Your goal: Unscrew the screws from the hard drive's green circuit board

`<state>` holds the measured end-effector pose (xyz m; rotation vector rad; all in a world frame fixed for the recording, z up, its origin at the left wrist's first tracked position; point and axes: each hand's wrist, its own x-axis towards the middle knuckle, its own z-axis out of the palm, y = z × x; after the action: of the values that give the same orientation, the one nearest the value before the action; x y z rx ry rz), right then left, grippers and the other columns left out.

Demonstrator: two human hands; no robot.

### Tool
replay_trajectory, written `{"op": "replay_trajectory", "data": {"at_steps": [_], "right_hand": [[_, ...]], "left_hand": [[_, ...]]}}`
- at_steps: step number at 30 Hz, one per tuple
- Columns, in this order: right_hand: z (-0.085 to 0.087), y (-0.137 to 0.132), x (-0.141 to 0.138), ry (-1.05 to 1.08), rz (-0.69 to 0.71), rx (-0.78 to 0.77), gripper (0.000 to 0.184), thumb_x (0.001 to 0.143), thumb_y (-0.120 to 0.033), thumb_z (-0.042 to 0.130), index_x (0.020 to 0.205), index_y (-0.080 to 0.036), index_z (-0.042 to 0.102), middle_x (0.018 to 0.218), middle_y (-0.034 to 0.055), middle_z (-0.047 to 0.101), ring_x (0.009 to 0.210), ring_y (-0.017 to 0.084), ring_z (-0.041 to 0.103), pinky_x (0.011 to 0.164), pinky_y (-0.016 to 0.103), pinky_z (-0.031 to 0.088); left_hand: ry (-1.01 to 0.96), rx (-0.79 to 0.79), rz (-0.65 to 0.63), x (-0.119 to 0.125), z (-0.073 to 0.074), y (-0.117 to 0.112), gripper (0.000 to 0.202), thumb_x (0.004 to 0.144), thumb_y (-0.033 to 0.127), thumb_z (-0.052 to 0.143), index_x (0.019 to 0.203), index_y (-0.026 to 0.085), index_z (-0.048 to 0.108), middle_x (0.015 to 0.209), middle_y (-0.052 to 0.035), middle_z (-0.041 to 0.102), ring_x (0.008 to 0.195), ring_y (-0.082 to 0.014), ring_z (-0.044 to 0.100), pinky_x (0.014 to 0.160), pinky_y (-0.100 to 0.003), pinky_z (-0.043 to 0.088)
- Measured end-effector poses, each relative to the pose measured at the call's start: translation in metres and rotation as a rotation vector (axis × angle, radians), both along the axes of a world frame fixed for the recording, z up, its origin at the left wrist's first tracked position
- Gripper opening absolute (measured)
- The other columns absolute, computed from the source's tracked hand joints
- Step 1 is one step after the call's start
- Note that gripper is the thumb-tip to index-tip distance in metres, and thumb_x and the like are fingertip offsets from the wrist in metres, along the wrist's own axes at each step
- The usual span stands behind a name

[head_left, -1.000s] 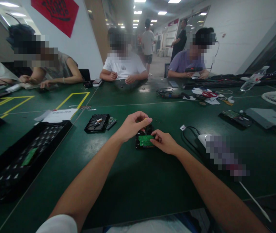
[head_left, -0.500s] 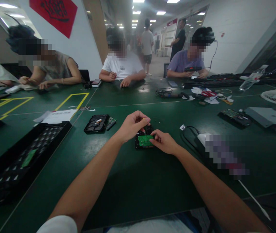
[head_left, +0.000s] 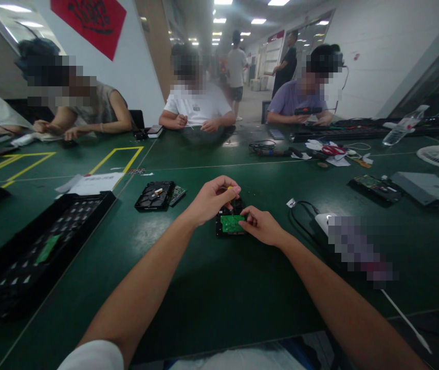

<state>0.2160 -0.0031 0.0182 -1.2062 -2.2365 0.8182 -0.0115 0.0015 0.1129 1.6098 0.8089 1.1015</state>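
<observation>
Blk boxy drive (head_left: 218,230), ctr of green table (head_left: 196,303), near half; flat green PCB (head_left: 232,223) on top. L hand (head_left: 215,198) fingertips closed on yellow-topped tool (head_left: 230,188), mostly hidden, over far side. R hand (head_left: 261,226) half-curled, touching & blocking PCB's right end; can't tell if gripping. Left: blk spoked case (head_left: 148,198), long tray (head_left: 78,241). Right: grey metal box (head_left: 431,187).

Can pass over smooth dark-green counter (head_left: 212,298) between left forearm (head_left: 142,275) and right forearm (head_left: 331,284), then meets a black rectangular device with green circuit board (head_left: 230,223); farther left, hits a long black plastic tray (head_left: 83,231).
</observation>
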Motion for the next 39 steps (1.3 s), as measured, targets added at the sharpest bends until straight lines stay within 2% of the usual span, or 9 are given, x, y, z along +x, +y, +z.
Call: {"op": "replay_trajectory", "data": {"at_steps": [15, 25, 30, 39], "right_hand": [[-0.0025, -0.0003, 0.0002, 0.023, -0.009, 0.007, 0.025, 0.098, -0.041, 0.063, 0.116, -0.024, 0.059, 0.075, -0.0045, 0.060, 0.063, 0.013, 0.057, 0.061, 0.026, 0.041], [-0.0017, 0.0005, 0.0010, -0.006, -0.014, -0.016, 0.026, 0.100, -0.042, 0.062, 0.118, -0.024, 0.059, 0.077, -0.0037, 0.063, 0.065, 0.013, 0.059, 0.062, 0.027, 0.042], [-0.0010, 0.0004, 0.0007, 0.001, -0.012, -0.003, 0.025, 0.099, -0.041, 0.062, 0.117, -0.024, 0.059, 0.074, -0.0049, 0.060, 0.063, 0.013, 0.058, 0.061, 0.027, 0.041], [-0.0018, 0.0002, 0.0005, 0.004, -0.012, 0.004, 0.023, 0.098, -0.040, 0.063, 0.116, -0.025, 0.059, 0.075, -0.0049, 0.060, 0.064, 0.014, 0.058, 0.061, 0.027, 0.042]], "left_hand": [[0.005, -0.023, -0.041, -0.0033, -0.0004, 0.0042, 0.036, 0.099, 0.053, 0.061, 0.100, 0.017, 0.066, 0.096, -0.0071, 0.070, 0.081, -0.0154, 0.064, 0.065, -0.025, 0.053], [-0.147, -0.151, -0.077, -0.0015, -0.0025, 0.0058, 0.026, 0.097, 0.040, 0.060, 0.110, 0.018, 0.068, 0.099, -0.0081, 0.069, 0.097, -0.0200, 0.067, 0.071, -0.028, 0.056], [-0.052, -0.074, -0.032, -0.0022, -0.0042, 0.0064, 0.033, 0.096, 0.046, 0.065, 0.115, 0.020, 0.069, 0.101, -0.0061, 0.066, 0.097, -0.0187, 0.063, 0.075, -0.029, 0.060], [0.100, 0.090, 0.069, -0.0042, -0.0057, 0.0061, 0.032, 0.093, 0.047, 0.071, 0.104, 0.018, 0.065, 0.093, -0.0036, 0.064, 0.079, -0.0145, 0.060, 0.067, -0.025, 0.053]]}}
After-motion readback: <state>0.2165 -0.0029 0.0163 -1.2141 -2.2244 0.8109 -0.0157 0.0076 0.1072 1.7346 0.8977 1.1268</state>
